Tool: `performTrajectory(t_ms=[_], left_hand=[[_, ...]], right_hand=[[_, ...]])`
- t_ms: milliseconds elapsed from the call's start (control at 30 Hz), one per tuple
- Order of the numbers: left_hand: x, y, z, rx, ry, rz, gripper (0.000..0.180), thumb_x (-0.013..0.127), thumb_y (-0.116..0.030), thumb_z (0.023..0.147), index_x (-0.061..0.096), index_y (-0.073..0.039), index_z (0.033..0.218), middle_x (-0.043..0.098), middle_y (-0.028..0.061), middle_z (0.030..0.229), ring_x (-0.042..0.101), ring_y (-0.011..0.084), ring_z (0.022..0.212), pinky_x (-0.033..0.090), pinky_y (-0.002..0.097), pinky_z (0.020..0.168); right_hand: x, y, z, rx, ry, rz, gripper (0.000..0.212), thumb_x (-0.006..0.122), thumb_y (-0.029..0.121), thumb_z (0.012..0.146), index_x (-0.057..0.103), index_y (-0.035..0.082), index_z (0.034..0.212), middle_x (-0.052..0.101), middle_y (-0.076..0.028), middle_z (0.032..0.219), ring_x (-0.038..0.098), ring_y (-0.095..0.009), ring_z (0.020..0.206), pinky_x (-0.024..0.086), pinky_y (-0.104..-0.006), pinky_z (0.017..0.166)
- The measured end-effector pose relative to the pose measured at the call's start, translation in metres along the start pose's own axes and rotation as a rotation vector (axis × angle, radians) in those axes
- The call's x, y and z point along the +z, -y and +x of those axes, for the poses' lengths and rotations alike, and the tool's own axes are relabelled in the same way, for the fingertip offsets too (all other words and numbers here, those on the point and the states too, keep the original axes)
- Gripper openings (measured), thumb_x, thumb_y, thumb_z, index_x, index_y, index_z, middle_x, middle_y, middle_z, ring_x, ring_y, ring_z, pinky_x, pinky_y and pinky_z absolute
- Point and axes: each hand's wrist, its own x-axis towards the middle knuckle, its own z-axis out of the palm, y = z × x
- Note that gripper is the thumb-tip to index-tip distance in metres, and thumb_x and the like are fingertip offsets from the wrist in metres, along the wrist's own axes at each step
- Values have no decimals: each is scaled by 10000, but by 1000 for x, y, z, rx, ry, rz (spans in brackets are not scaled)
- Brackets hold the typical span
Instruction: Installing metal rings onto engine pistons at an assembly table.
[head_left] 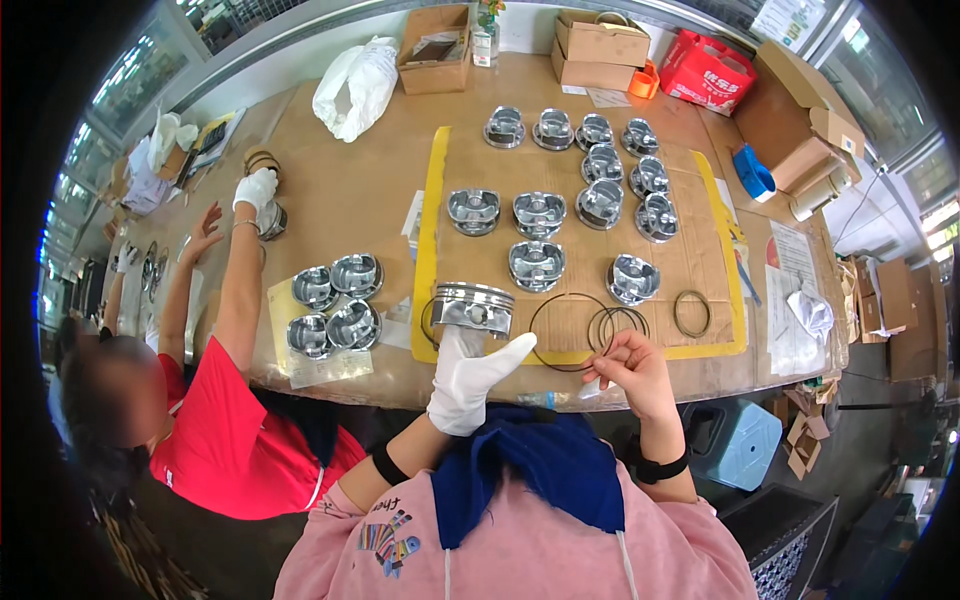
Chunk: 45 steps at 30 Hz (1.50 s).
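While the left hand (468, 385) grasps a piston (475, 308) over the cardboard (470, 165), its axis runs from the wrist, grooved end outermost. I cannot tell whether the right hand (640, 365) grips anything.

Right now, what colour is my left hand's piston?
The piston is silver; head view shows it best.

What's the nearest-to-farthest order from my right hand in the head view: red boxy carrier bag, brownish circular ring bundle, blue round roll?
From your right hand:
1. Brownish circular ring bundle, just ahead, to the right.
2. Blue round roll, farther ahead, well to the right.
3. Red boxy carrier bag, farthest ahead, somewhat right.
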Motion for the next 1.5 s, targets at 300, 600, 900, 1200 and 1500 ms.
performTrajectory(t_ms=[300, 600, 900, 1200, 1500], left_hand=[[-4, 1, -3, -39, 69, 12, 568, 734, 82, 670, 445, -6, 1150, 531, 67, 1102, 509, 135, 1004, 436, 276, 867], [-13, 17, -1, 36, 105, 32, 586, 723, 88, 648, 420, -29, 1137, 522, 56, 1056, 501, 143, 976, 453, 277, 805], [-11, 13, -5, -17, 142, 103, 616, 694, 78, 687, 385, -27, 1210, 514, 72, 1156, 497, 166, 1072, 428, 281, 889], [-10, 21, -10, -122, 277, 181, 551, 740, -9, 705, 418, -11, 1152, 566, 65, 1042, 549, 143, 977, 457, 291, 864], [-11, 16, -15, 50, 401, 513, 547, 767, -73, 685, 449, -14, 1126, 581, 79, 1006, 572, 159, 912, 471, 291, 809]], right_hand=[[7, 4, 0, 76, 116, -94, 132, 601, -13, 830, 488, 20, 891, 669, -160, 871, 665, -169, 736, 473, -207, 557], [0, 2, 6, -56, 15, -232, 245, 654, 48, 822, 592, -19, 1050, 644, -38, 851, 588, -81, 736, 463, -209, 633], [11, 19, 2, -111, -154, -205, 108, 637, 28, 830, 600, -19, 920, 616, -29, 732, 559, -69, 608, 432, -190, 521], [28, 35, 0, -463, -243, -700, 160, 644, -23, 766, 636, 11, 923, 612, -49, 726, 582, -111, 614, 440, -225, 514], [58, 36, 5, -831, 56, -914, 254, 675, -23, 661, 665, 58, 902, 604, -73, 714, 580, -223, 607, 453, -307, 519]])
